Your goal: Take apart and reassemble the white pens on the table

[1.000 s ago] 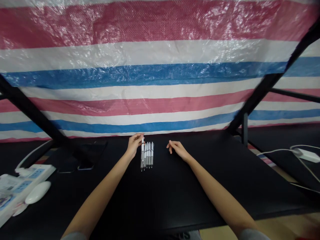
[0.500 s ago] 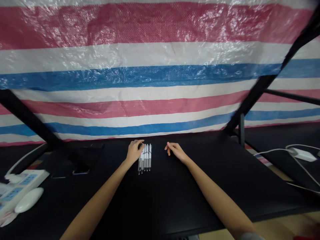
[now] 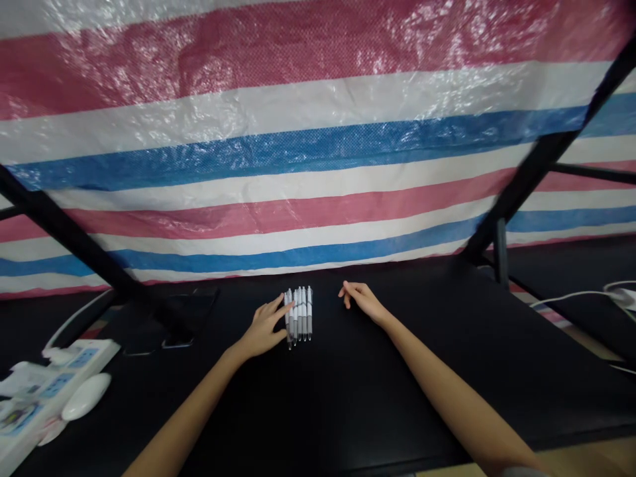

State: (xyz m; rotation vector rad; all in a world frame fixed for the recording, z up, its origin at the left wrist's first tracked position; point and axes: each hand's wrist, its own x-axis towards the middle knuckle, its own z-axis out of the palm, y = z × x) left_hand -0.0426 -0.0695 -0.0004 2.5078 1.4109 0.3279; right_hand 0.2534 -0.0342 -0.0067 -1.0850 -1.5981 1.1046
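Observation:
Several white-and-grey click pens (image 3: 300, 315) lie side by side in a row on the black tabletop (image 3: 318, 411), clips at the far end and tips towards me. At the row's left edge is my left hand (image 3: 267, 326), fingers spread, its fingertips touching the leftmost pens. My right hand (image 3: 362, 299) rests on the table to the right of the pens, apart from them. Its fingers are loosely curled with the tips apart, and nothing shows in them.
On the left stand a white power strip (image 3: 59, 391) with plugs and a white computer mouse (image 3: 87, 396). A dark flat device (image 3: 177, 341) lies behind them. Black frame legs (image 3: 521, 189) rise on both sides before a striped plastic sheet (image 3: 298, 218). A white cable (image 3: 571, 295) runs at right.
My left hand has moved towards me along the pens' left side, and its fingers have spread. The whole view has shifted and tilted slightly; my right hand keeps its pose.

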